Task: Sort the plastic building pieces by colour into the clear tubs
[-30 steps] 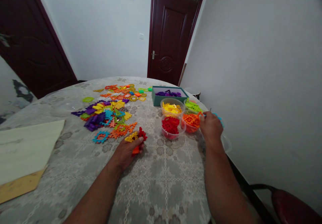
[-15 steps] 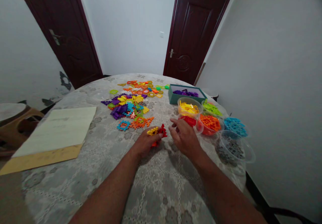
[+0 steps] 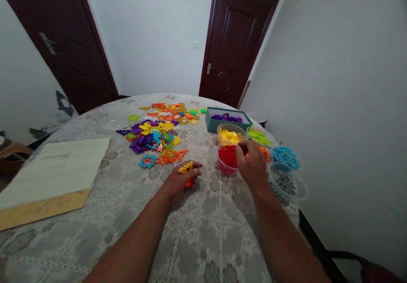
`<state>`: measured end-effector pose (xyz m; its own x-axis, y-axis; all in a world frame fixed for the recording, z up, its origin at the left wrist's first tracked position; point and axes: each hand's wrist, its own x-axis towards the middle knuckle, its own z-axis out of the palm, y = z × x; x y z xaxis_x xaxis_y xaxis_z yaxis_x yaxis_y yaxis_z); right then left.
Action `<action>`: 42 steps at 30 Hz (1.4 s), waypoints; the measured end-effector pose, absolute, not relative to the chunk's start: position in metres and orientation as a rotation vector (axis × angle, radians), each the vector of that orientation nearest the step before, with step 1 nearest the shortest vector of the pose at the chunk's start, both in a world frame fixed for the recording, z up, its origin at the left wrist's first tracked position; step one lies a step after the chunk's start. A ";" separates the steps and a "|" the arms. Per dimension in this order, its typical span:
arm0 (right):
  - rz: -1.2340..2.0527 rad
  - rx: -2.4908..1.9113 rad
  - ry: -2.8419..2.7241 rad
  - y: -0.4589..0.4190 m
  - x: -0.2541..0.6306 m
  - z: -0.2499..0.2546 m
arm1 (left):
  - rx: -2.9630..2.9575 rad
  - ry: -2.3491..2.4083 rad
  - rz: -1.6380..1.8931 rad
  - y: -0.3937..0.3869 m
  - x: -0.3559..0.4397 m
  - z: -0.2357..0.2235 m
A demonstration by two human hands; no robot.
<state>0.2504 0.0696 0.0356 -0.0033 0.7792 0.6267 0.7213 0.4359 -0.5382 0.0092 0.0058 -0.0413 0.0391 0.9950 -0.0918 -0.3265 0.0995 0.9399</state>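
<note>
My left hand [image 3: 181, 180] is closed around a yellow plastic interlocking piece [image 3: 186, 167] and an orange-red piece [image 3: 190, 183], just above the tablecloth. My right hand [image 3: 253, 161] reaches to the right rim of a clear tub of red pieces [image 3: 227, 156]. Its thumb and fingers are pinched together; a little red shows by them, but what they hold is hidden. Behind that hand, an orange tub [image 3: 265, 152] is partly covered. Close by stand tubs of yellow pieces [image 3: 231, 136], lime-green pieces [image 3: 259, 137], blue pieces [image 3: 286, 157] and grey pieces [image 3: 282, 183].
A green box [image 3: 222, 124] with purple pieces stands behind the tubs. Mixed colourful pieces [image 3: 152, 137] lie in heaps left of centre. At left, a white sheet [image 3: 57, 168] rests over brown card [image 3: 47, 209]. The patterned tablecloth [image 3: 203, 236] covers the round table.
My right hand came back from the far-right tubs to my left hand, then moved right to the red tub. The red piece has left my left hand's fingertips. The view swung right-to-left and partly back.
</note>
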 end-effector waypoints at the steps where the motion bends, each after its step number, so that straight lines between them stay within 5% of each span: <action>1: -0.024 -1.334 -1.747 0.074 0.257 0.034 | 0.913 0.992 1.260 0.006 0.009 -0.042; 6: -0.251 -1.301 -1.860 0.079 0.260 0.026 | 0.956 1.038 1.238 0.005 0.008 -0.041; 16: 0.074 -0.616 -2.408 0.027 0.174 0.001 | 1.350 1.022 1.326 0.004 0.009 -0.032; 26: 0.267 -0.800 -2.093 0.038 0.193 0.021 | 1.136 1.065 1.219 0.007 0.011 -0.034; 36: -0.016 -1.447 -1.645 0.150 0.256 0.060 | 0.233 0.644 1.377 0.012 -0.003 -0.032; 42: 0.089 -1.154 -1.905 0.112 0.220 0.044 | 0.148 0.558 1.392 0.013 -0.005 -0.033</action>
<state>0.2201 0.1118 0.0440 -0.1793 0.7450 0.6425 0.6815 0.5651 -0.4650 -0.0053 0.0126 -0.0332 0.0723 0.9559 -0.2845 -0.8877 0.1917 0.4185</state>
